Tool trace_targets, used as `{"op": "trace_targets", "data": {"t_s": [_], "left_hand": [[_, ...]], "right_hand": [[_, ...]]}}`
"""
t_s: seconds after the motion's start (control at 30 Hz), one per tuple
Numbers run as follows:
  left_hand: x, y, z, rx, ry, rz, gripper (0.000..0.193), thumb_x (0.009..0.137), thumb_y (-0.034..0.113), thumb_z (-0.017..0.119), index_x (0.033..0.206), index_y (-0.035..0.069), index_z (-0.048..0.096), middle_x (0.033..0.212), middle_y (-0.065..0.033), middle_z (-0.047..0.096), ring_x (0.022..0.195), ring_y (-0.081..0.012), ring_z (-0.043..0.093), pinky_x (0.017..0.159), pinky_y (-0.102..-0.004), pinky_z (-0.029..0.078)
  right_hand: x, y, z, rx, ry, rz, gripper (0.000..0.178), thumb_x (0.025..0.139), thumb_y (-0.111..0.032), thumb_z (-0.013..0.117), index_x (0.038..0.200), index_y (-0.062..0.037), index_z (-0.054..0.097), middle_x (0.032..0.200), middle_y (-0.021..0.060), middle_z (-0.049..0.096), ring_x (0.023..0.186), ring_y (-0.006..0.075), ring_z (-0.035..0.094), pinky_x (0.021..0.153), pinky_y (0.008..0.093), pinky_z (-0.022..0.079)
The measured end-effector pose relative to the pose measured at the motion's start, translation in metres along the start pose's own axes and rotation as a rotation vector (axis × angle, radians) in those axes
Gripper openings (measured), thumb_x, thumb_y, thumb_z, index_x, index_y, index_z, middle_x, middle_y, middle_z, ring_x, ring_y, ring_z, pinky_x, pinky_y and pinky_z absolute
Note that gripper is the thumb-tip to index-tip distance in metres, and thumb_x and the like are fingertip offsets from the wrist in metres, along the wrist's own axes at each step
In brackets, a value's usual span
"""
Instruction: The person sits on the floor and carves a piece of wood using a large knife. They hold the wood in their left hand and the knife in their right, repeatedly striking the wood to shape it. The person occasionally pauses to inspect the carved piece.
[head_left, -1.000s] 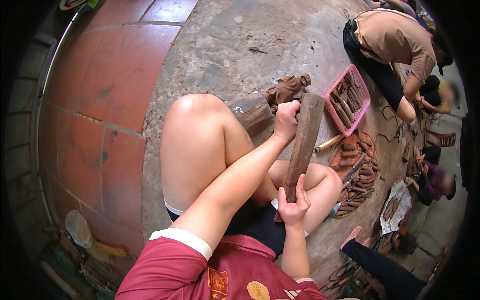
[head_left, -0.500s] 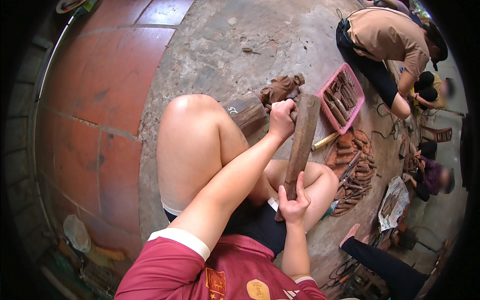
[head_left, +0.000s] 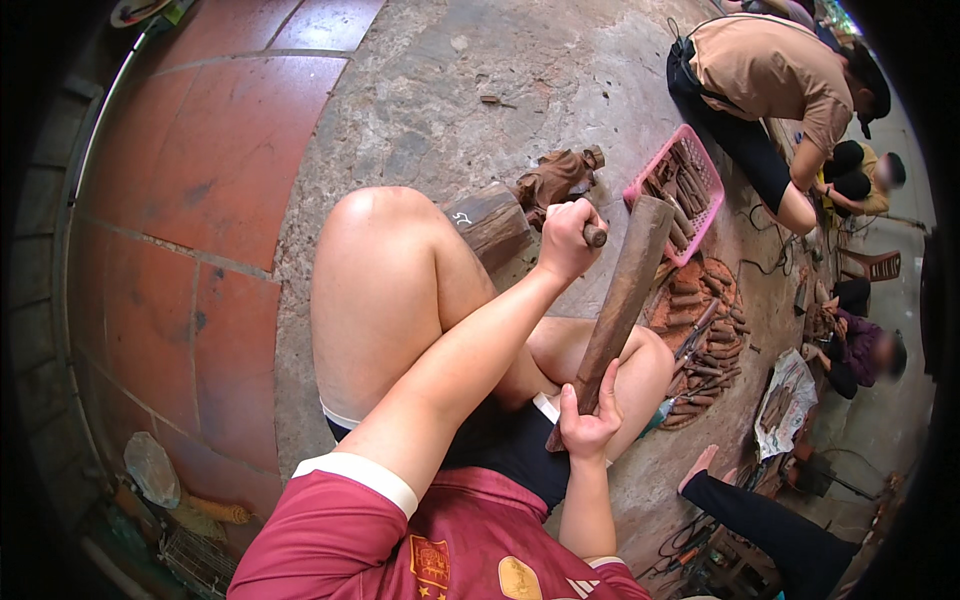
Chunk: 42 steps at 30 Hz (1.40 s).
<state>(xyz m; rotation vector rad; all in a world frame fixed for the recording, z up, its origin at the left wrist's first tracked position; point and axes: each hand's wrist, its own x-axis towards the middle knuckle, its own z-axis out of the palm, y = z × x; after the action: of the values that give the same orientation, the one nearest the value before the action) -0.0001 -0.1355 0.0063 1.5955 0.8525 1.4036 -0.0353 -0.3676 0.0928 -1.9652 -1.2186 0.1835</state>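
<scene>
My left hand (head_left: 570, 243) is closed round a tool with a round wooden handle (head_left: 595, 236), perhaps a chisel; its blade is hidden. The handle's butt end sticks out toward the right. In my right hand (head_left: 590, 420) is a long, flat-sided wooden mallet (head_left: 627, 285), gripped near its lower end and tilted up to the right. A gap shows between mallet and handle. Just beyond my left hand lies a brown carved wooden piece (head_left: 560, 180), beside a dark wood block (head_left: 497, 228) with a white mark on its face.
A pink basket (head_left: 716, 200) of wooden-handled tools stands right of the mallet. Below it, many similar tools lie on an orange-brown patch (head_left: 690, 300). A person in a tan shirt (head_left: 770, 65) bends over at upper right; others sit farther right. Red tiles (head_left: 235, 150) cover the left floor.
The mallet's upper end has swung right, away from the tool handle, so the handle's butt now shows. My left hand has stayed nearly in place.
</scene>
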Motion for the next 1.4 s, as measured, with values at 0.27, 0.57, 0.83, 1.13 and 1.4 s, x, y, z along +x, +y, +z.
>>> {"op": "trace_targets", "data": {"t_s": [0.27, 0.57, 0.83, 1.13, 1.4], "left_hand": [[0.000, -0.001, 0.000, 0.022, 0.005, -0.045, 0.020, 0.073, 0.007, 0.070, 0.070, 0.007, 0.051, 0.066, -0.0113, 0.057, 0.065, -0.0317, 0.057, 0.064, -0.0390, 0.043], [0.000, -0.002, -0.004, -0.008, 0.009, -0.085, 0.014, 0.074, 0.009, 0.066, 0.071, 0.008, 0.052, 0.068, -0.0106, 0.059, 0.068, -0.0315, 0.060, 0.066, -0.0402, 0.042], [0.003, -0.016, -0.001, 0.098, 0.037, -0.086, 0.018, 0.072, 0.006, 0.069, 0.068, 0.008, 0.052, 0.065, -0.0114, 0.058, 0.065, -0.0318, 0.059, 0.063, -0.0400, 0.045], [0.006, -0.012, -0.002, 0.052, 0.078, -0.092, 0.020, 0.071, 0.006, 0.070, 0.068, 0.007, 0.050, 0.065, -0.0130, 0.056, 0.065, -0.0347, 0.057, 0.062, -0.0415, 0.044], [0.002, 0.000, -0.001, -0.009, 0.074, -0.095, 0.021, 0.072, 0.005, 0.070, 0.068, 0.007, 0.050, 0.066, -0.0121, 0.056, 0.065, -0.0343, 0.057, 0.062, -0.0409, 0.045]], "right_hand": [[0.015, 0.000, 0.003, -0.064, -0.035, -0.108, 0.074, 0.076, -0.001, 0.071, 0.142, 0.0082, 0.040, 0.083, 0.0198, 0.067, 0.069, 0.0275, 0.067, 0.063, 0.0350, 0.054], [0.008, 0.005, 0.012, -0.054, -0.086, -0.054, 0.072, 0.076, 0.001, 0.071, 0.142, 0.0071, 0.041, 0.083, 0.0203, 0.067, 0.069, 0.0303, 0.067, 0.063, 0.0372, 0.054], [0.014, 0.002, 0.003, -0.023, -0.159, 0.049, 0.074, 0.076, 0.001, 0.071, 0.143, 0.0077, 0.040, 0.089, 0.0214, 0.069, 0.073, 0.0282, 0.068, 0.067, 0.0343, 0.054], [0.022, 0.002, 0.000, 0.067, -0.155, 0.203, 0.070, 0.076, -0.001, 0.071, 0.140, 0.0093, 0.043, 0.090, 0.0220, 0.069, 0.079, 0.0293, 0.069, 0.072, 0.0351, 0.054], [0.013, 0.002, -0.012, -0.010, 0.000, 0.072, 0.072, 0.076, -0.004, 0.073, 0.140, 0.0094, 0.043, 0.082, 0.0164, 0.068, 0.069, 0.0217, 0.066, 0.066, 0.0309, 0.053]]}}
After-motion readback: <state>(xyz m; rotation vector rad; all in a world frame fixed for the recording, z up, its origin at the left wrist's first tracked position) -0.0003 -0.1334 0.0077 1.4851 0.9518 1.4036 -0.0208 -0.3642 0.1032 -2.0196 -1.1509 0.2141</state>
